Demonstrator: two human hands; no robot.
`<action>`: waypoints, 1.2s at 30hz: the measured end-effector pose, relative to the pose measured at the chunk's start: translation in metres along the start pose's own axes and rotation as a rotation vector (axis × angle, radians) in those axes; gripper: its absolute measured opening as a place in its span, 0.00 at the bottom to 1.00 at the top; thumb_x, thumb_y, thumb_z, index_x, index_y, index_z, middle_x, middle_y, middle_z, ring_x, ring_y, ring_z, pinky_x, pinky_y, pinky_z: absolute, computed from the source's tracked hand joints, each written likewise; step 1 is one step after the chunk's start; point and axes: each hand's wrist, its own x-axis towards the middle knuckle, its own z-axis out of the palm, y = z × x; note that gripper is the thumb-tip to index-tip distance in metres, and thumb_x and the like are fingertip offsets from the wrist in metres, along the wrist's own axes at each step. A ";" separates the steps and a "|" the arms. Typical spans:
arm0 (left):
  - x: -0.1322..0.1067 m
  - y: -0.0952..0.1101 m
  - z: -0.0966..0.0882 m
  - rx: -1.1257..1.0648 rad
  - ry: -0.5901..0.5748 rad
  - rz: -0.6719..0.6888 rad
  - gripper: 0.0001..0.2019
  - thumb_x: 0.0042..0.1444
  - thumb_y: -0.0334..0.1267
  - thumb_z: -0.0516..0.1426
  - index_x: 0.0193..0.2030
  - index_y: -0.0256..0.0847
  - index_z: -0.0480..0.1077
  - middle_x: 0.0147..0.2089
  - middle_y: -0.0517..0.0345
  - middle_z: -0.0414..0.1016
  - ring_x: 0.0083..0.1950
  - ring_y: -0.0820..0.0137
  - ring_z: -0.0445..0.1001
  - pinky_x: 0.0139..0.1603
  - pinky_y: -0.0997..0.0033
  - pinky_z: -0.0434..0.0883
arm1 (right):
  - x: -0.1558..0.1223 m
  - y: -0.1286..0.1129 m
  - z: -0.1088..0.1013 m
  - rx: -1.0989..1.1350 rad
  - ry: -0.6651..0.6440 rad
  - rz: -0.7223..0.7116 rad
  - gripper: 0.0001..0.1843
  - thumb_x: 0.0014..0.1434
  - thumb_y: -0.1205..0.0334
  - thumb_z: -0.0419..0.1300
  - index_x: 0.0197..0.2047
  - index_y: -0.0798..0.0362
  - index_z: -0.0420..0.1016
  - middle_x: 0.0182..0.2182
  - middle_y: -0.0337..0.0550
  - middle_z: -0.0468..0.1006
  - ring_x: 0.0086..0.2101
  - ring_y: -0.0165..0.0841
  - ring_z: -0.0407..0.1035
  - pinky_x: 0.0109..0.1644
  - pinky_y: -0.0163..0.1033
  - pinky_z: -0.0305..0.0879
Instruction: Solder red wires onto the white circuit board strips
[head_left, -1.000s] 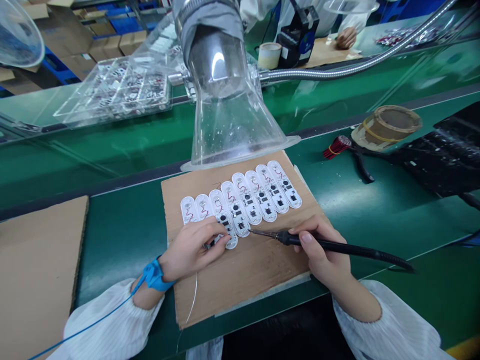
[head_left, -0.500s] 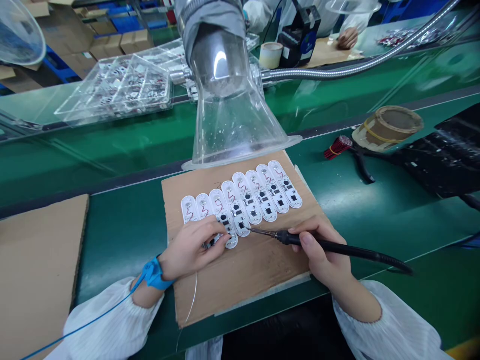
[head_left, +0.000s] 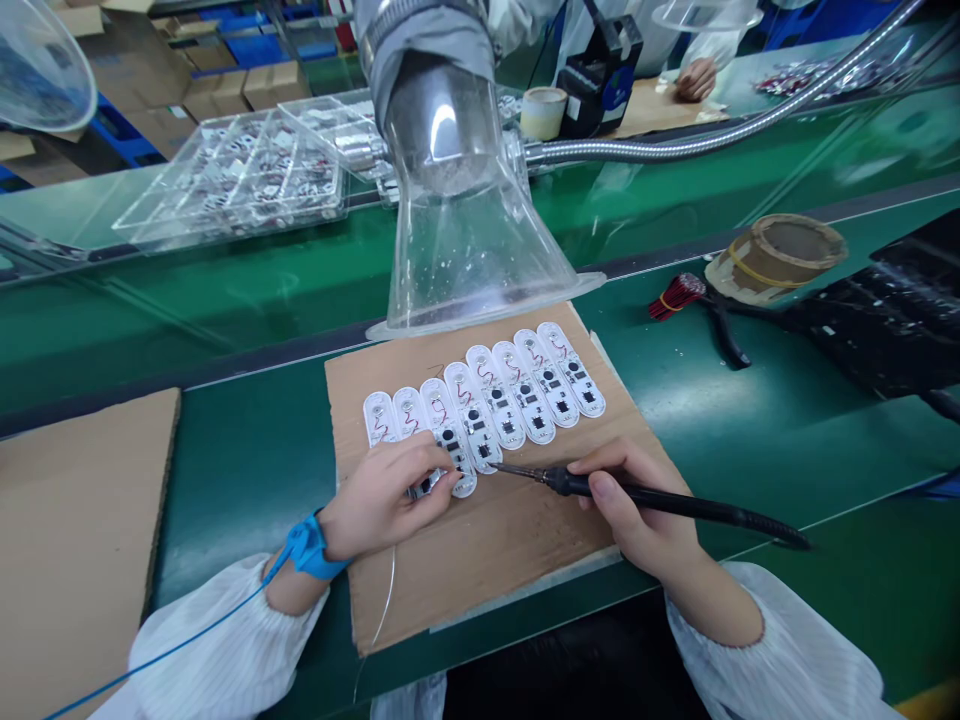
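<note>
A row of several white oval circuit boards [head_left: 517, 392] with red wires lies on a cardboard sheet [head_left: 495, 540]. My left hand [head_left: 382, 497], with a blue wrist strap [head_left: 309, 550], pinches a thin solder wire [head_left: 390, 585] and presses on the boards at the row's left end. My right hand [head_left: 637, 510] grips a black soldering iron [head_left: 675, 503] like a pen. Its tip touches the lower end of a board near my left fingertips.
A clear fume-extraction funnel [head_left: 465, 200] on a flexible hose hangs just behind the boards. Pliers and a red wire bundle [head_left: 679, 293], a tape roll [head_left: 776, 255] and a black tray [head_left: 885, 310] lie right. More cardboard [head_left: 67, 540] sits left. Clear part trays [head_left: 240, 180] stand on the belt behind. Another person's hand [head_left: 694, 75] works far back.
The soldering iron's tip has crept slightly left and down along the board end. My left hand has stayed in place.
</note>
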 end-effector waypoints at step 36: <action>-0.027 -0.003 -0.023 -0.103 0.035 -0.078 0.05 0.67 0.29 0.59 0.42 0.43 0.68 0.27 0.68 0.66 0.23 0.77 0.59 0.25 0.76 0.59 | -0.008 -0.004 0.021 0.136 0.050 0.095 0.07 0.75 0.58 0.61 0.45 0.47 0.80 0.26 0.36 0.79 0.25 0.30 0.75 0.29 0.33 0.72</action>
